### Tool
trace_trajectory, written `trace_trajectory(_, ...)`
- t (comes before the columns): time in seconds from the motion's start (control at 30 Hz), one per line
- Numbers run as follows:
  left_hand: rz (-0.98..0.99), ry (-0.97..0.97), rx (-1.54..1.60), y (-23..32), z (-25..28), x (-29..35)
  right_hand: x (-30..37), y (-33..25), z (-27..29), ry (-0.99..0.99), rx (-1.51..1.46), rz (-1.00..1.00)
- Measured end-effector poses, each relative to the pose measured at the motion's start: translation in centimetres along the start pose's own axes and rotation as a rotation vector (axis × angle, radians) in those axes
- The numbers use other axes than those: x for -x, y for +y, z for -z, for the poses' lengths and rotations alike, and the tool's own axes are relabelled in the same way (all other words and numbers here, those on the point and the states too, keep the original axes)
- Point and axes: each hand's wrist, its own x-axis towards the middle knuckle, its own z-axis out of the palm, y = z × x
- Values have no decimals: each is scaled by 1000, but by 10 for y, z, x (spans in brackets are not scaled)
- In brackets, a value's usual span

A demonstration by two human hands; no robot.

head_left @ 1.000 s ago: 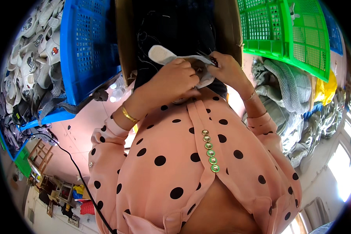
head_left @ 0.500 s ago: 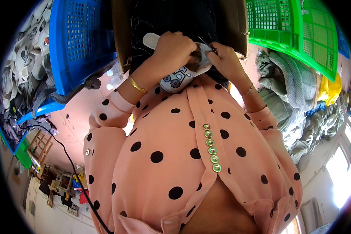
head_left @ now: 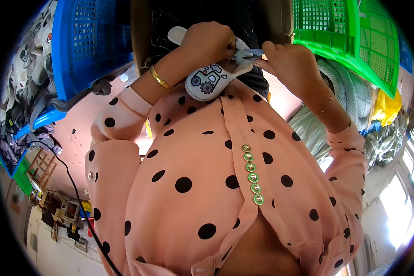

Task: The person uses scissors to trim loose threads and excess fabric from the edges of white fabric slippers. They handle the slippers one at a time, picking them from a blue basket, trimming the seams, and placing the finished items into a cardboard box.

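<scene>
A small white shoe with a cartoon gear-and-vehicle print on its toe lies over my lap, its sole tip showing beyond my left wrist. My left hand is closed on the upper part of this shoe, fingers curled and mostly hidden behind the knuckles. At the shoe's strap, on its right side, the pale metal blades of a pair of scissors lie close to the edge; I cannot tell if they touch it. My right hand grips these scissors, its fingers bent around them.
A blue plastic crate stands at the left, beside piles of pale printed shoe pieces. A green crate is at the right, above stacked grey fabric and a yellow bag. A black cable runs down the left.
My right hand has moved right and turned, and the scissors' blades now show plainly beside the strap. My left hand and the shoe have shifted slightly up and left.
</scene>
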Motion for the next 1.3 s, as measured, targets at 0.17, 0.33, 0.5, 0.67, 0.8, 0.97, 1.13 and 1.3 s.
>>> trace_trajectory(0.17, -42, -35, 6, -1, 5, -5, -16, -4, 7, -127, 128, 75)
trace_trajectory(0.33, -45, -87, 34, 0, 10, -8, -24, 0, -1, -224, 256, 174)
trace_trajectory(0.5, 0, -157, 58, 2, 12, -10, -32, -7, -3, -287, 407, 214)
trace_trajectory(0.67, -18, -146, 31, 2, 11, -9, -39, -5, -4, -413, 412, 242)
trace_trajectory(0.8, -25, -142, -22, 5, 10, -10, -40, -7, -8, -425, 423, 255)
trace_trajectory(0.97, 0, -145, -47, 10, 11, -8, -41, -16, -6, -466, 453, 195)
trace_trajectory(1.13, 7, -122, -39, 11, 9, -7, -43, -21, -10, -520, 497, 171)
trace_trajectory(1.3, -1, -109, -44, 11, 8, -6, -43, -19, -14, -448, 454, 204)
